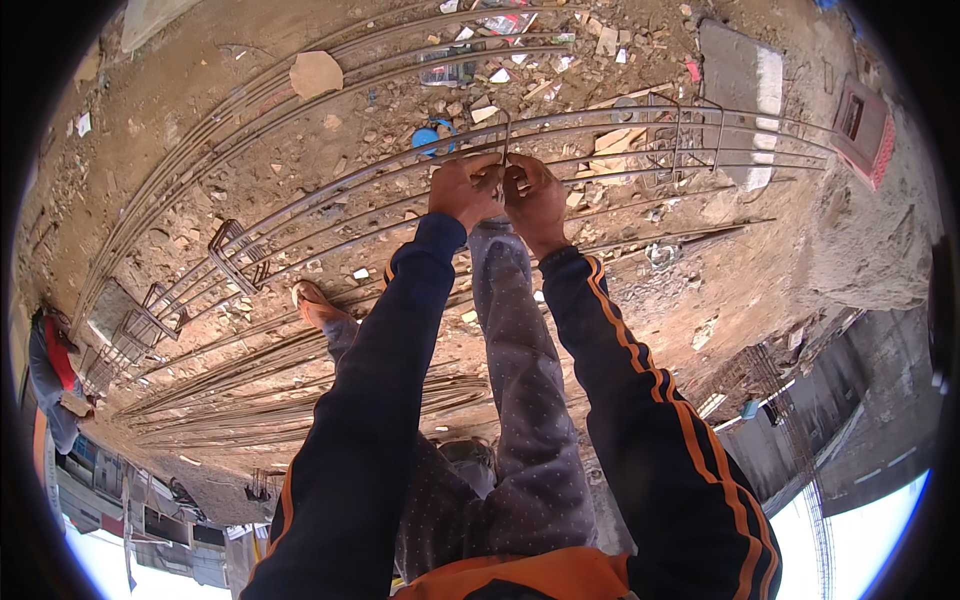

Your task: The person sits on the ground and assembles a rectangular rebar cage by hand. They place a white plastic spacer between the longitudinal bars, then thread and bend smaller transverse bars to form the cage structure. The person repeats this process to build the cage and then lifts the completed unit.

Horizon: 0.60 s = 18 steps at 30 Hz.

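Both my hands meet at a thin steel stirrup (507, 128) that stands across long parallel rebars (390, 152). My left hand (464, 190) is closed, its fingertips pressed in at the stirrup's left side. Just to the right, my right hand (537, 200) is closed too, with curled fingers close to the same stirrup. Whatever lies between the fingertips is too small or hidden to make out. More stirrups (676, 140) cross the bars on the right, and a bunched group of stirrups (232, 255) sits on them at the left. My legs are below the hands.
Loose rebars (310, 400) lie at the lower left, and further bars curve across the far side. Rubble, a blue round object (425, 138) and a flat concrete slab (738, 90) lie beyond the bars. A reddish block (862, 130) stands at the right. Part of another person (55, 380) shows at the left rim.
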Motion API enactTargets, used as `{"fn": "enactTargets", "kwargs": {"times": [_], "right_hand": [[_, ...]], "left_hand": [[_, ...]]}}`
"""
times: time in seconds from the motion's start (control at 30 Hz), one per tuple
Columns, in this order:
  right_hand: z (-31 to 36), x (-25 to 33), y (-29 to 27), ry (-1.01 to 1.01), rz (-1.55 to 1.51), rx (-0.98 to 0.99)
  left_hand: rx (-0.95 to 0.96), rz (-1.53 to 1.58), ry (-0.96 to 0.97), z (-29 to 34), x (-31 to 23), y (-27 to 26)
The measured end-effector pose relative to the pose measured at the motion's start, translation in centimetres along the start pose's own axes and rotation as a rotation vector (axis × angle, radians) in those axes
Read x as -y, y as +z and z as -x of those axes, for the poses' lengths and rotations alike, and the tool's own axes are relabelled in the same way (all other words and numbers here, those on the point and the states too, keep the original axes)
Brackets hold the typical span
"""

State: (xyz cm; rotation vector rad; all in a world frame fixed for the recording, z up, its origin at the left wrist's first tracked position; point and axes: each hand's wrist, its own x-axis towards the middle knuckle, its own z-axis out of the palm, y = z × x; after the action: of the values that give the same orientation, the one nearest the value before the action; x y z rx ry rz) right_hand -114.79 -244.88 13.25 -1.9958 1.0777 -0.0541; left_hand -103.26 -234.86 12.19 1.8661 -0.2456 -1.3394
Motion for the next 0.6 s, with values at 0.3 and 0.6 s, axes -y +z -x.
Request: {"fn": "enactTargets", "kwargs": {"times": [0.3, 0.6], "right_hand": [[-1.4, -0.1, 0.3, -0.083, 0.156, -0.032], [-1.5, -1.9, -2.7, 0.079, 0.385, -0.121]], "left_hand": [[-0.567, -0.078, 0.106, 8.1, 7.9, -5.8], [-1.234, -0.346, -0.33, 14.6, 17.4, -21.0]]}}
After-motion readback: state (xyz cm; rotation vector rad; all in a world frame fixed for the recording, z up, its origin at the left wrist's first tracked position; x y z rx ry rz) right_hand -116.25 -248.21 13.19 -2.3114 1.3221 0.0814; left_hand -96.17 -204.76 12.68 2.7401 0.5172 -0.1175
